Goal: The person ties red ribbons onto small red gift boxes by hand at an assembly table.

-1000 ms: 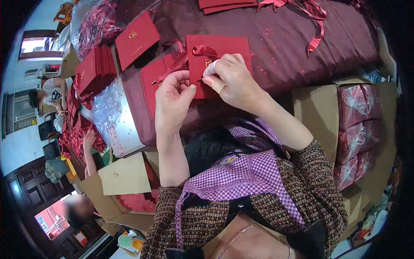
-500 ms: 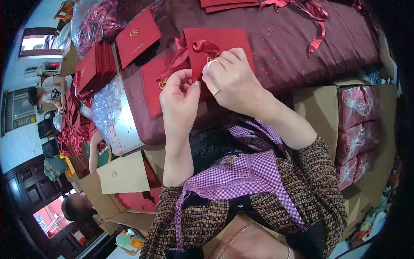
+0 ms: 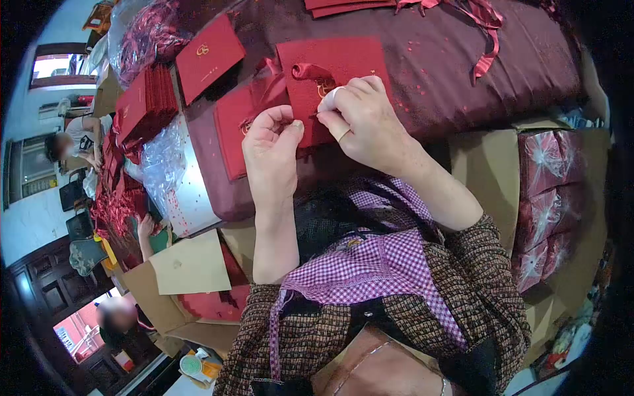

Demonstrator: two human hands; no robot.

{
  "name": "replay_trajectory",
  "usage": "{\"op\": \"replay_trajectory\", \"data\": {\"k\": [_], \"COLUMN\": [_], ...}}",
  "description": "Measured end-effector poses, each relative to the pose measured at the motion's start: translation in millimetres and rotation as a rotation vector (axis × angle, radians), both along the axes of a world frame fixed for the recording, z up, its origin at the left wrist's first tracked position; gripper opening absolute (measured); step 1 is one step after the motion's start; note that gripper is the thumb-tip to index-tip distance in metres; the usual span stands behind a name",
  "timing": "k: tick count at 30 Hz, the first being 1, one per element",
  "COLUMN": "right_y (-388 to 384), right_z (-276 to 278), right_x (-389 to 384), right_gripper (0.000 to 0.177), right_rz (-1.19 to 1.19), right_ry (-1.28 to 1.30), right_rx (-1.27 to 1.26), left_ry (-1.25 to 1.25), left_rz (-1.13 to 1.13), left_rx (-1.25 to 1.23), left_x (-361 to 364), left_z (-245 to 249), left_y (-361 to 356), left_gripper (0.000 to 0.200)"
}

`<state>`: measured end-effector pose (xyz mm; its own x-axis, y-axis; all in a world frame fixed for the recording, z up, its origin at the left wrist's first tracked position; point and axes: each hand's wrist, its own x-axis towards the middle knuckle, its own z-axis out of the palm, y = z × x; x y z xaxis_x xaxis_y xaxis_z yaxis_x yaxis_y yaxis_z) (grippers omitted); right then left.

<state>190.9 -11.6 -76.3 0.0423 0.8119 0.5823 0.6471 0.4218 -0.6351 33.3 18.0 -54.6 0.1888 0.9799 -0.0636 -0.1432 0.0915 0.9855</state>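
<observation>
A red card folder or flat bag [image 3: 356,56] with gold lettering and a curled red satin ribbon [image 3: 307,71] lies before me on the dark cloth. My left hand [image 3: 272,145] is at its lower left edge, thumb against curled fingers. Whatever lies between them is hidden. My right hand [image 3: 370,115] is over the folder's lower part, thumb and forefinger pinched around something small and dark red that I cannot make out. White tape wraps one finger and a ring is on another. More red folders [image 3: 231,135] with ribbon lie partly under this one, to the left.
Another red folder [image 3: 211,56] and an upright stack [image 3: 142,105] are at the left. Loose ribbons [image 3: 487,39] lie at the upper right. Open cartons stand on both sides, the right one holding wrapped red packs [image 3: 545,198]. Other people sit at the far left.
My hands have drawn slightly apart, the right moving a little right and the left a little left. A co-worker's hand at the left has come into view.
</observation>
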Motion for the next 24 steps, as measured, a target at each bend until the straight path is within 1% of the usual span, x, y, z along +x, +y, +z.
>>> {"op": "replay_trajectory", "data": {"k": [1, 2, 4, 7, 10, 12, 15, 21, 24], "right_y": [0, 0, 1, 1, 1, 1, 1, 3, 1], "right_z": [-2, -3, -5, -5, -6, -7, -10, -14, -10], "right_x": [0, 1, 1, 2, 2, 2, 3, 3, 5], "right_gripper": [0.010, 0.009, 0.009, 0.009, 0.009, 0.011, 0.009, 0.010, 0.010], "right_rz": [-0.001, 0.010, 0.021, 0.040, 0.043, 0.033, 0.064, 0.070, 0.109], "right_ry": [0.002, 0.014, 0.028, 0.067, 0.090, 0.089, 0.123, 0.149, 0.118], "right_rx": [-0.001, -0.013, -0.025, -0.065, -0.082, -0.028, -0.106, -0.052, -0.055], "left_ry": [-0.055, -0.053, -0.122, -0.139, -0.154, -0.145, -0.128, -0.098, -0.084], "left_rz": [-0.007, -0.008, -0.035, -0.050, -0.062, -0.075, -0.095, -0.088, -0.071], "left_rx": [-0.022, -0.023, -0.065, -0.079, -0.099, -0.099, -0.104, -0.088, -0.088], "left_x": [0, -2, -5, -1, -3, -4, -5, -3, -1], "left_z": [0, -2, -4, 1, 0, 0, 0, 0, 2], "left_y": [0, 1, 3, 1, 2, 3, 4, 4, 3], "left_gripper": [0.020, 0.020, 0.027, 0.022, 0.022, 0.022, 0.022, 0.023, 0.023]}}
